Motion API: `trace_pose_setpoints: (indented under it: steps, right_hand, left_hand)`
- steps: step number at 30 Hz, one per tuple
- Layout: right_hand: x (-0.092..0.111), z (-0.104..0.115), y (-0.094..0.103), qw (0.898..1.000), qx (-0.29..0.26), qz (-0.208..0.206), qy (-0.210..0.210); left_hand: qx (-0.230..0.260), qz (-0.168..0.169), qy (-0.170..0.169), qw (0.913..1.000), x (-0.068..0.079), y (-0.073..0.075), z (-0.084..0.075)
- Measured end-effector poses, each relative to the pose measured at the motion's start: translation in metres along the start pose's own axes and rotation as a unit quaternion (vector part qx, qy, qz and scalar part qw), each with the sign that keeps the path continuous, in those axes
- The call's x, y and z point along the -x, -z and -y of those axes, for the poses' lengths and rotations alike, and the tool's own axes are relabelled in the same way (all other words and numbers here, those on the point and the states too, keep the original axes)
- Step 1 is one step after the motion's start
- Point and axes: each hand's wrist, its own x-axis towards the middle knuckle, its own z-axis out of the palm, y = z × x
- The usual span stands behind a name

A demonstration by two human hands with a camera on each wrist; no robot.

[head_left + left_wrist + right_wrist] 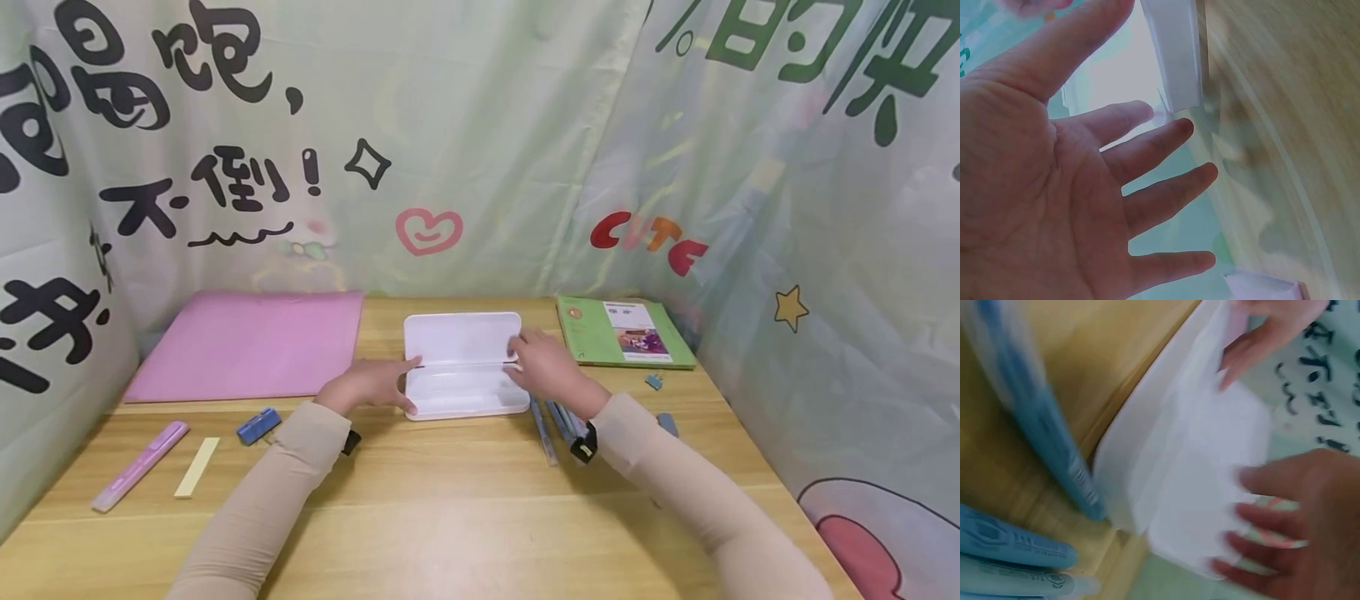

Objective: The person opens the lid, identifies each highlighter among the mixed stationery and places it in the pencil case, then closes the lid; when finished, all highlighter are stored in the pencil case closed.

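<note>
A white pencil case [463, 337] lies unfolded on the wooden table, its lid tilted back and its shallow tray towards me. At the case's left end is my left hand [371, 385], thumb and fingers apart; the left wrist view shows its fingers [1160, 200] straight and spread. My right hand [551, 367] is at the right end, by the lid. In the right wrist view its fingers [1266, 544] are blurred, slightly bent and hold nothing; contact is hard to tell. Several blue pens [1054, 444] lie beside the case, partly under my right forearm in the head view.
A pink sheet [255, 346] lies back left, a green book [588, 342] back right. Left front are a pink oblong case [141, 467], a pale yellow strip [198, 467] and a blue sharpener-like block [258, 426]. A small blue clip [654, 382] lies to the right.
</note>
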Motion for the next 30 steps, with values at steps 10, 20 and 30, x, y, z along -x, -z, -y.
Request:
trace_pose_setpoints:
  steps: [10,20,30]
  right_hand:
    - [0.043,0.011,0.002,0.974,0.054,0.213,-0.049]
    - [0.052,0.011,-0.004,0.969,0.034,0.228,-0.090]
    - [0.047,0.011,0.006,0.969,0.010,0.193,-0.152]
  left_hand:
    - [0.017,0.007,0.010,0.9998,0.002,0.002,0.002]
    - [0.028,0.009,0.008,0.9995,0.002,0.000,0.001]
    - [0.032,0.016,0.006,0.9993,0.000,-0.001,0.001]
